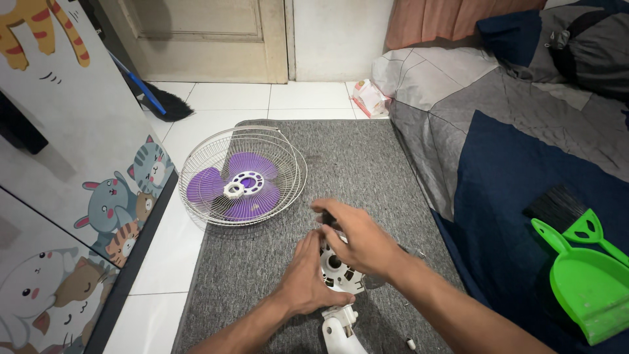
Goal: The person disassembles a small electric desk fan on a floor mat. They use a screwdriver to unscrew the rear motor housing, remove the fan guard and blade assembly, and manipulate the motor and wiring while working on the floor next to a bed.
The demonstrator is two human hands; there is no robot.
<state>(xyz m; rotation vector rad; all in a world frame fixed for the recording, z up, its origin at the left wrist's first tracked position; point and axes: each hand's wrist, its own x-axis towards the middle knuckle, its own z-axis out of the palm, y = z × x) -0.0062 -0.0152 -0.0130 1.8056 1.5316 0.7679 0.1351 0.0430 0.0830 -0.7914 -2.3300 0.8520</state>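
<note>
On the grey carpet lies a white fan motor housing on its white neck. My left hand rests against the housing's left side. My right hand covers its top with fingers curled; a dark object shows under the fingers, too hidden to name. Farther off sits a white wire fan grille holding a purple fan blade with a white ring piece on its hub.
A bed with grey and blue bedding runs along the right, with a green dustpan and brush on it. A cabinet with cat pictures stands left. A broom leans by the door. A small white piece lies on the carpet.
</note>
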